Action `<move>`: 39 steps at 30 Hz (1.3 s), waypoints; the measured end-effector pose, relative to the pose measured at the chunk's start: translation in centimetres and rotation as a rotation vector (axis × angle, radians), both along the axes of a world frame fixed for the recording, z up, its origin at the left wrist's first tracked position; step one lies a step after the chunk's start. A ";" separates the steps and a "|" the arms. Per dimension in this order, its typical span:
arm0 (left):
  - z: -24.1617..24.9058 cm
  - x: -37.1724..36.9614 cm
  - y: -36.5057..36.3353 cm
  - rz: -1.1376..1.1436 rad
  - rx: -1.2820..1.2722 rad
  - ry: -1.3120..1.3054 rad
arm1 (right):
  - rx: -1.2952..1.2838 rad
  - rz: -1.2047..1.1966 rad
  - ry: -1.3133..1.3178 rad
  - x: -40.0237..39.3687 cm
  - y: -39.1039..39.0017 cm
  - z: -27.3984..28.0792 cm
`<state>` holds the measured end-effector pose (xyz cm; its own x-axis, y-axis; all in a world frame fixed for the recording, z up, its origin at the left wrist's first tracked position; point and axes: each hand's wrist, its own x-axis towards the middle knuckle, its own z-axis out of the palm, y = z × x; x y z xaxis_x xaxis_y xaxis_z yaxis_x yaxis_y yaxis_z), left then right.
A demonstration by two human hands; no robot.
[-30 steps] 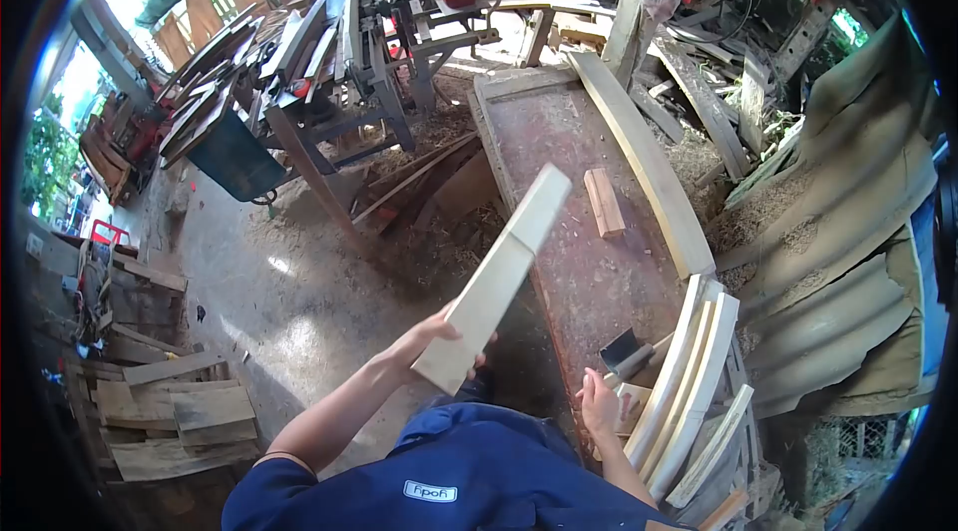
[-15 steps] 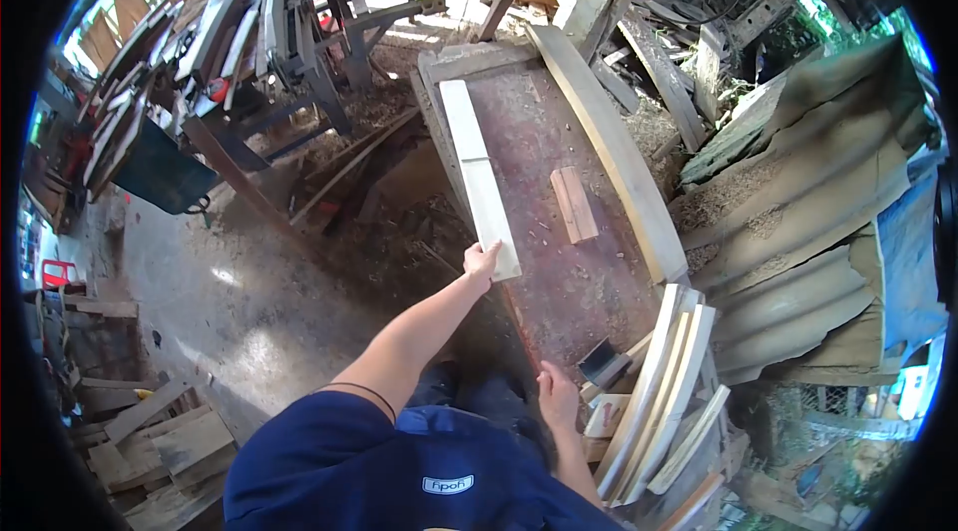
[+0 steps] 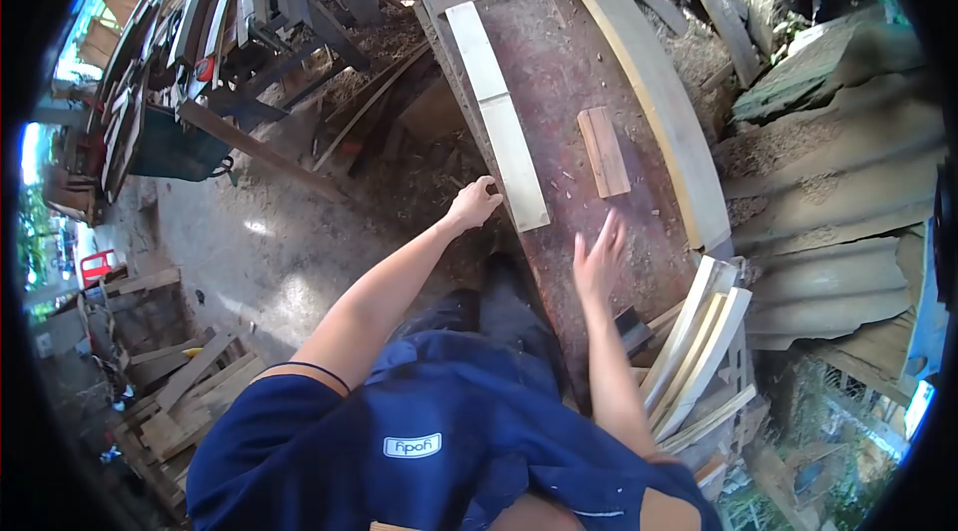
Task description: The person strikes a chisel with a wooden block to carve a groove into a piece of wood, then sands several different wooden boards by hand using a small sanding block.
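Observation:
A long pale plank [image 3: 497, 112] lies flat along the left edge of the reddish workbench [image 3: 569, 82]. My left hand [image 3: 472, 202] hovers at the bench's left edge, just beside the plank's near end, fingers loosely curled and holding nothing. My right hand [image 3: 597, 257] is raised over the bench, blurred, fingers spread and empty. A small reddish wood block [image 3: 604, 152] rests on the bench just beyond my right hand.
A long curved plank [image 3: 649, 82] lies along the bench's right side. Several curved pale slats [image 3: 699, 341] lean at the near right. A hatchet head [image 3: 631, 326] shows by my right forearm. Machines and stacked lumber [image 3: 230, 22] stand at left.
The plank, held up in my left hand a second ago, now lies on the bench and my left hand has let go. My right hand rose from the near edge over the bench.

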<state>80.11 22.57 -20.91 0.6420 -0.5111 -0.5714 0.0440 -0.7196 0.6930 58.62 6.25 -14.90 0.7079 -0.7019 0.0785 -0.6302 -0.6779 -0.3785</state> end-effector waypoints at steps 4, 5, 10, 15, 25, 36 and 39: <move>1.0 2.5 -1.2 0.039 0.050 0.082 | -0.182 -0.031 0.178 7.3 -7.0 -2.2; 0.7 2.9 -1.5 0.134 0.062 0.067 | -0.192 -0.021 0.256 8.3 -8.3 -2.9; 0.2 3.4 -3.4 0.204 -0.060 -0.282 | 1.068 -0.107 -0.334 9.2 -12.5 -5.9; 1.8 -0.7 -5.5 0.362 -0.232 -0.196 | 2.029 -0.327 -0.523 7.8 -8.7 -1.8; 1.9 -4.5 -5.2 0.305 0.000 -0.098 | 0.132 0.359 0.166 10.9 3.3 -1.9; -1.2 16.0 -9.4 0.438 -0.071 -0.255 | -0.172 0.547 0.158 32.5 -1.1 -4.2; -2.0 24.2 -10.1 0.356 -0.087 -0.327 | -0.190 0.529 0.115 40.5 -1.9 -4.6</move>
<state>104.33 12.46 -22.92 0.9243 -0.2640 -0.2754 0.0467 -0.6383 0.7684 99.13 4.33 -19.50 0.9704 -0.2311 0.0704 -0.2168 -0.9616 -0.1682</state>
